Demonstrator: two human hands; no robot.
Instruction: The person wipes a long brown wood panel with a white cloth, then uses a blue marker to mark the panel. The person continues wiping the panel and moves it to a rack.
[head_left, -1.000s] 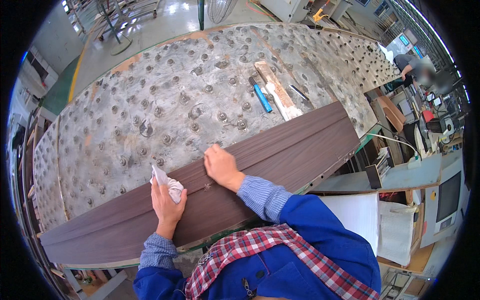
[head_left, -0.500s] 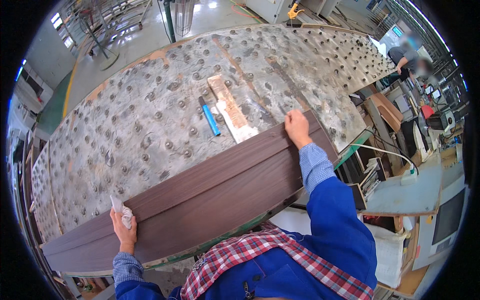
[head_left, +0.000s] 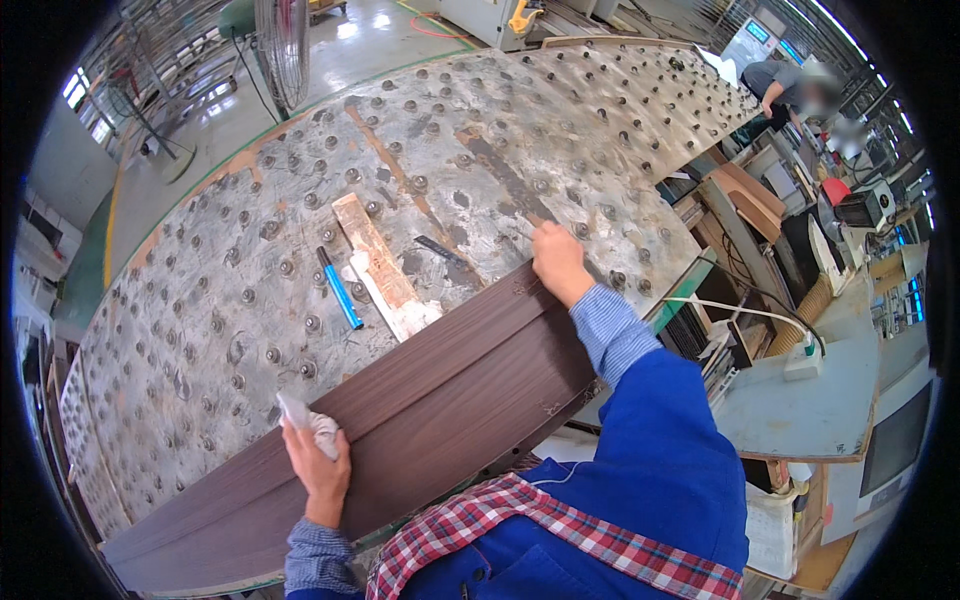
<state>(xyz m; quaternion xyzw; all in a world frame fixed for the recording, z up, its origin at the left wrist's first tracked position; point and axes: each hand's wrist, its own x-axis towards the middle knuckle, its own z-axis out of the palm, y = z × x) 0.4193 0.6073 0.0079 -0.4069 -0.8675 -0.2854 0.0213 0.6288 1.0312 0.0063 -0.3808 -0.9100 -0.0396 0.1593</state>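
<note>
A long dark brown wood-grain board (head_left: 450,390) with a lengthwise groove lies along the near edge of the studded table (head_left: 290,215). Fingers of my left hand (head_left: 322,480) are curled round a crumpled white cloth (head_left: 324,434) at the board's left part. My right hand (head_left: 562,262) is closed at the board's far right corner; what its fingers hold, if anything, is too small to make out. Beyond the board lie a blue marker pen (head_left: 341,292) with a black cap and a worn wooden strip (head_left: 378,262) smeared white. A thin dark blade-like strip (head_left: 440,250) rests nearby.
Rows of dark ball studs cover the tabletop. To the right stand a grey side table (head_left: 800,405) with a white power strip (head_left: 803,362) and cable. At the far right another person (head_left: 775,85) bends over. A yellow air gun (head_left: 522,17) hangs at the back.
The view has swung right, so table things appear further left. My left hand with the cloth sits further right along the board. My right hand has shifted to the board's far right corner.
</note>
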